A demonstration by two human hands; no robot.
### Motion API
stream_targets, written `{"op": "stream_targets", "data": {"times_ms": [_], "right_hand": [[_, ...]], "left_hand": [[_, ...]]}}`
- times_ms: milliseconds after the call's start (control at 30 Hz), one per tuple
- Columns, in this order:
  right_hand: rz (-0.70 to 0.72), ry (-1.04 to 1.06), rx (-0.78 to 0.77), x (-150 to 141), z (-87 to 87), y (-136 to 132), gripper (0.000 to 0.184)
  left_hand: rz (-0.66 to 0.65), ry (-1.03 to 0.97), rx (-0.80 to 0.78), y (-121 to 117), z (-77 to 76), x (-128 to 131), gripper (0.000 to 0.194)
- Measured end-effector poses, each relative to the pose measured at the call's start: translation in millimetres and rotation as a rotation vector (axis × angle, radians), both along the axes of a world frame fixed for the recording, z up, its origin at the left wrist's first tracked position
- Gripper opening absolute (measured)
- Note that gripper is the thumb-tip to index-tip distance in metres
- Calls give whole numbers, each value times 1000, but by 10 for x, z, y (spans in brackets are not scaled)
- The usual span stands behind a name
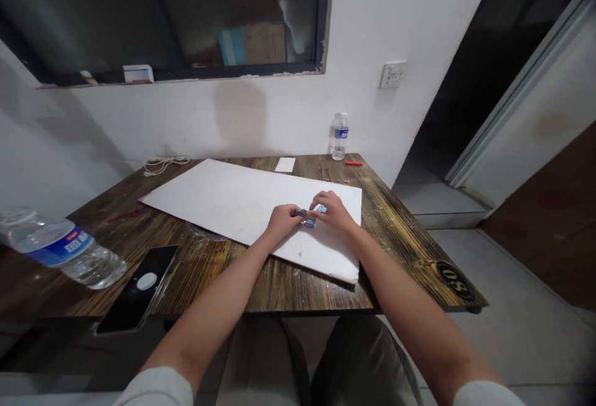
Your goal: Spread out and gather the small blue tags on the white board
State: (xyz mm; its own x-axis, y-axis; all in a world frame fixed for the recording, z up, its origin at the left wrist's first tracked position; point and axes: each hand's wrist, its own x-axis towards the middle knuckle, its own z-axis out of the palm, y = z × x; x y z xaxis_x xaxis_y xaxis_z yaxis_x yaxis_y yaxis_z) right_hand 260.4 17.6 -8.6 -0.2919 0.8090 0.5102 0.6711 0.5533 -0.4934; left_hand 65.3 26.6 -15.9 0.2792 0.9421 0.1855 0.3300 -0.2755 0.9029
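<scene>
Over the right part of a white board [223, 193], my two hands meet around a small blue-and-white patterned piece [309, 223]. Its kind is too small to make out; it could be one piece or several. My left hand [283, 220] pinches its dark left end between thumb and forefinger. From the other side, my right hand [334, 210] is closed on it with bent fingers, and blue-and-white shows between them. The fingers hide part of the piece. The board lies at a slant on the wooden table.
A large water bottle [69, 248] and a black phone [139, 288] are on the left of the wooden table [400, 251]. Along the back are a white cable [165, 164], a white card [285, 164], a small water bottle [340, 136] and a red stick-like object [354, 163].
</scene>
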Motion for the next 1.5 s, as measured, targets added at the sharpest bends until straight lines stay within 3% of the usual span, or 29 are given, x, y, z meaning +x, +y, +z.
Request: {"op": "stream_targets", "data": {"times_ms": [100, 267, 667, 933, 1267, 1400, 1500], "right_hand": [[23, 50, 1, -8, 0, 7, 17], [-18, 134, 3, 7, -9, 34, 19], [59, 200, -14, -38, 1, 15, 10], [25, 358, -12, -22, -42, 75, 10], [-40, 565, -178, -32, -65, 76, 14], [-120, 476, -219, 38, -13, 90, 15], [-100, 302, -241, 73, 15, 101, 10]], "left_hand": [[-51, 29, 49, -46, 41, 4, 21], [-114, -113, -28, -93, 112, 32, 33], [-113, -120, -42, -87, 126, 35, 33], [-115, -175, -97, -81, 119, 46, 33], [-87, -224, -111, -42, 71, 23, 32], [-2, -258, -97, -5, 46, 11, 35], [62, -286, -106, 11, 58, 8, 39]]}}
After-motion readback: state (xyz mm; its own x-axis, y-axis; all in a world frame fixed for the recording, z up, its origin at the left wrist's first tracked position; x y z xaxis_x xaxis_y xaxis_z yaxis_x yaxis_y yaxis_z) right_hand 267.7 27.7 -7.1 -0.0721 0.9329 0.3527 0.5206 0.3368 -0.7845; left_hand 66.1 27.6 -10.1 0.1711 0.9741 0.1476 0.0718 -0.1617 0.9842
